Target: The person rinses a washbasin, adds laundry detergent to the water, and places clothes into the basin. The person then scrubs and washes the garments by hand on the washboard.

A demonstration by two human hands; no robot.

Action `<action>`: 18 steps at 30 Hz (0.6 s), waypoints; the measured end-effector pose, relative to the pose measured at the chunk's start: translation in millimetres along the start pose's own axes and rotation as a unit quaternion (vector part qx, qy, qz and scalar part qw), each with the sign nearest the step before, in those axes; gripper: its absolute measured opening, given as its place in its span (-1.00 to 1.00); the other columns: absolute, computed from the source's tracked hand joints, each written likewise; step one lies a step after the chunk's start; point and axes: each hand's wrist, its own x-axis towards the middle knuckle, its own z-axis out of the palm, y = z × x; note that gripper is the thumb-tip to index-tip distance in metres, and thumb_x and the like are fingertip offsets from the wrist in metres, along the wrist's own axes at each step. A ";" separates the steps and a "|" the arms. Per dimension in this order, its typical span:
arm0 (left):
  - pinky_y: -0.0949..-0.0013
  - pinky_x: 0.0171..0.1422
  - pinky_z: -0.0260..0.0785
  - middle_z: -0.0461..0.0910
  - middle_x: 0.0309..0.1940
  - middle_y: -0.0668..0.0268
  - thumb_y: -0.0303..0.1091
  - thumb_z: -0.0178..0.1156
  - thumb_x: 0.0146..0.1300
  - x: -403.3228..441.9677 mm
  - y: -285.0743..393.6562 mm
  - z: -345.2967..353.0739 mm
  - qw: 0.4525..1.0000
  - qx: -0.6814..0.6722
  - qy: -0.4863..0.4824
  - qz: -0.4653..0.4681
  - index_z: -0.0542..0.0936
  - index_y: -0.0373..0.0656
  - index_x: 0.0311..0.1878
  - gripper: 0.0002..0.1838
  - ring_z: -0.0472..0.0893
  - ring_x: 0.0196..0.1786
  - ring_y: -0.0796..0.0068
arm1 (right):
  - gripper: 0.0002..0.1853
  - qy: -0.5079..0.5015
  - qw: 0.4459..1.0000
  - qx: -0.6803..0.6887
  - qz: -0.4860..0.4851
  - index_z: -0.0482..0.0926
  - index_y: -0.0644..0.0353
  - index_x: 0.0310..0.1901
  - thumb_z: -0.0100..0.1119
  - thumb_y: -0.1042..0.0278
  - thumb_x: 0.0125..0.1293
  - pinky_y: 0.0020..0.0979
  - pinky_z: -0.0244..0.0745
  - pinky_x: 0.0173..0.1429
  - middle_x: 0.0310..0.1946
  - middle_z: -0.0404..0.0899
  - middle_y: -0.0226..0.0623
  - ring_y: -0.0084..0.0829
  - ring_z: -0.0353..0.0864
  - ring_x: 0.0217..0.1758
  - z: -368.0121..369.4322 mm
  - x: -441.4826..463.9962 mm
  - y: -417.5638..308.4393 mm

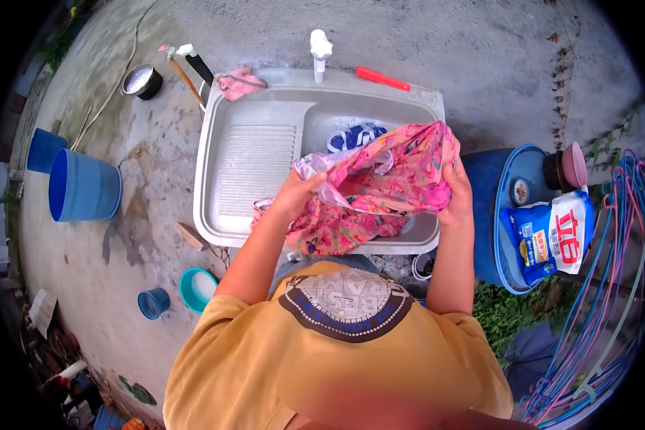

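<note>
A pink flowered cloth [401,168], whose kind of garment I cannot make out, is stretched between my hands over the sink [202,179]. My left hand [307,192] is closed on its pale edge. On the other side my right hand [455,193] grips the bunched pink fabric. The lower part of the cloth droops over the sink's front rim. Behind it, a blue and white shoe [355,136] lies in the basin, partly covered. To the left is the ridged washboard [256,158] of the sink.
A white tap [321,46] rises behind the sink, with a red brush-like tool [383,79] and a pink rag [241,84] on the rim. On the right, a blue barrel [505,208] bears a detergent bag [550,236]. Blue buckets [86,186] and a teal basin [199,288] stand left.
</note>
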 end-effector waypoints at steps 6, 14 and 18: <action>-0.01 0.43 0.39 0.50 0.30 -0.05 0.11 0.49 0.09 -4.4 -26.6 17.3 0.833 0.538 0.080 0.104 0.40 -0.33 0.43 -0.04 0.53 0.33 -0.15 | -0.19 -0.048 0.997 0.008 0.064 0.18 0.21 0.58 0.35 0.33 0.38 -0.16 0.50 0.41 0.37 0.50 -0.16 -0.25 0.58 0.35 18.1 -7.0 7.7; -0.05 0.33 0.53 0.66 -0.14 0.02 -0.25 0.04 0.36 18.5 -42.1 -9.1 0.987 0.104 0.070 -0.102 0.52 -0.37 0.18 -0.55 0.67 0.13 -0.04 | -0.32 -0.012 0.998 -0.052 0.019 0.37 0.29 0.44 0.38 0.24 0.37 -0.18 0.62 0.27 0.23 0.62 -0.21 -0.26 0.69 0.18 -6.1 -2.3 -10.7; -0.12 0.40 0.51 0.58 -0.33 0.18 -0.40 -0.15 0.35 -3.9 -2.5 -6.1 0.928 -0.359 -0.010 -0.103 0.47 -0.36 0.10 -0.64 0.68 0.12 0.10 | -0.46 0.182 0.484 -0.855 0.046 0.50 0.28 0.29 0.35 0.21 0.37 -0.15 0.67 0.09 0.08 0.68 -0.11 -0.12 0.75 0.05 -54.8 1.3 6.0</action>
